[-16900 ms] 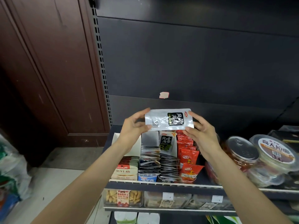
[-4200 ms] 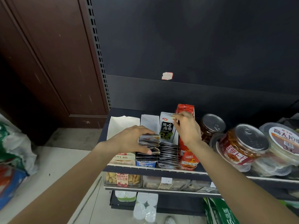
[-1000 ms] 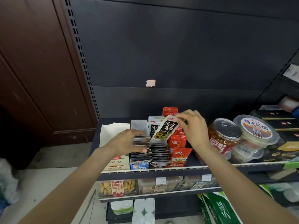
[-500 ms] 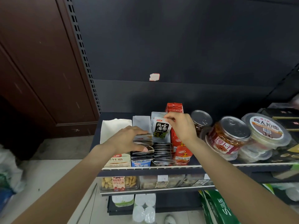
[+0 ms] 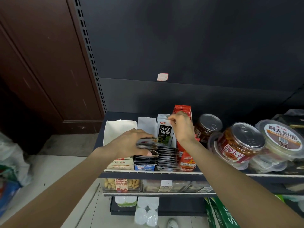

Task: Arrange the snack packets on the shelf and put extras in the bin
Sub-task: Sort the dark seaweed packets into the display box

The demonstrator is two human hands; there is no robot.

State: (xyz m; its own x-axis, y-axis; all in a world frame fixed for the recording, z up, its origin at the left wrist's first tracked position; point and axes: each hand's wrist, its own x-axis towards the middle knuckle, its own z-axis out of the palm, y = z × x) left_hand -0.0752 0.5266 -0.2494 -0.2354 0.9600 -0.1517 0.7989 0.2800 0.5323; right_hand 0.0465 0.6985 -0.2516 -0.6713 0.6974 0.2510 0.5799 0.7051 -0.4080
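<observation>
Fingers of the left hand (image 5: 130,145) are curling over a stack of silver snack packets (image 5: 146,146), the thumb pressing underneath, while the right hand (image 5: 181,127) is pinching the top edge of an upright seaweed packet (image 5: 165,132) between thumb and forefinger.

A dark back panel (image 5: 197,46) is filling most of the view, with a small torn sticker (image 5: 162,77) clinging to it and a perforated upright (image 5: 89,51) running down its left edge beside a brown wooden door (image 5: 41,60). Pale floor (image 5: 41,176) is spreading below, with bags (image 5: 9,163) lying at the far left.

The shelf (image 5: 148,174) is carrying the goods along its front edge: a white carton (image 5: 120,132) is sitting at the left corner, then the silver packets in rows reaching the front lip, then red packets (image 5: 182,111) standing at the back. Toward the right edge, lidded jars (image 5: 238,142) are leaning close together, touching. Behind the carton, bare shelf is showing along the back edge. A lower shelf (image 5: 156,194) is holding clear biscuit boxes (image 5: 121,184).
</observation>
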